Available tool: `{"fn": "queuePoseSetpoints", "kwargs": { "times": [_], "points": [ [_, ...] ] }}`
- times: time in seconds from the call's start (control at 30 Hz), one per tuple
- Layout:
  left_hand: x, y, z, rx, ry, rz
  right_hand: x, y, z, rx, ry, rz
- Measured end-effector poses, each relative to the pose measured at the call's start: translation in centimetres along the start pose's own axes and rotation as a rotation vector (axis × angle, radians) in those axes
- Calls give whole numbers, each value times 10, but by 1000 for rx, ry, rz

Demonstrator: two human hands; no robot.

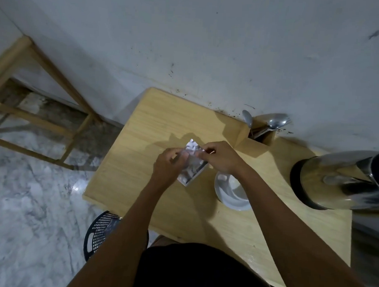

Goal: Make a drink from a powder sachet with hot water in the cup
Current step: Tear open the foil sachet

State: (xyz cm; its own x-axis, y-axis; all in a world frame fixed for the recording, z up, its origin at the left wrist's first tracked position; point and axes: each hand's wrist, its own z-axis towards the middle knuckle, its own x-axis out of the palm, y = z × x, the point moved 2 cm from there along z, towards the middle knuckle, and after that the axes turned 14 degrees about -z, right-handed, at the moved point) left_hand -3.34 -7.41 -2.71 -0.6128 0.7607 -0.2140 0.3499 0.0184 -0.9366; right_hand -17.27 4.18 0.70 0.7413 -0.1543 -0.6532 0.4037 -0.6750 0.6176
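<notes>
Your right forearm hides the near right part of the cup point(225, 188), and your fingers cover the sachet's point(192, 163) top edge. The kettle point(343, 180) runs off the frame's right edge, and the sachet's print is too blurred to read.

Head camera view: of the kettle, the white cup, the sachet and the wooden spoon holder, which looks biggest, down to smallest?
1. Kettle, though it sits nearest the camera and is cut off at the edge.
2. White cup.
3 and 4. Sachet and wooden spoon holder look alike; hands hide part of the sachet.
</notes>
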Motion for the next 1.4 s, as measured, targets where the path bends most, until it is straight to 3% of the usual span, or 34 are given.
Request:
{"fn": "queuePoseSetpoints", "kwargs": {
  "times": [0.1, 0.27, 0.4, 0.53, 0.77, 1.07, 1.2, 1.33, 1.4],
  "points": [
    [-5, -24, 3, -5, 134, -107, -15, 10, -20, -31, -20, 24],
    [-1, -44, 2, -17, 163, -242, -43, 17, -48, -48, -143, 95],
    [6, -57, -2, 24, 213, -238, -53, 17, -59, -34, -267, -110],
    [8, -70, -7, 83, 234, -286, -62, 20, -75, -58, -305, 142],
    [13, -83, -16, 116, 251, -320, -70, 21, -91, -52, -428, 138],
    [13, -95, -27, 103, 287, -413, -71, 25, -102, -96, -464, 210],
    [16, -98, -27, 126, 245, -444, -72, 25, -106, -131, -333, 144],
    [23, -98, -32, 107, 272, -431, -76, 21, -107, -17, -499, 47],
    [24, -99, -32, 116, 261, -444, -76, 23, -109, -58, -436, 98]
  ]
}}
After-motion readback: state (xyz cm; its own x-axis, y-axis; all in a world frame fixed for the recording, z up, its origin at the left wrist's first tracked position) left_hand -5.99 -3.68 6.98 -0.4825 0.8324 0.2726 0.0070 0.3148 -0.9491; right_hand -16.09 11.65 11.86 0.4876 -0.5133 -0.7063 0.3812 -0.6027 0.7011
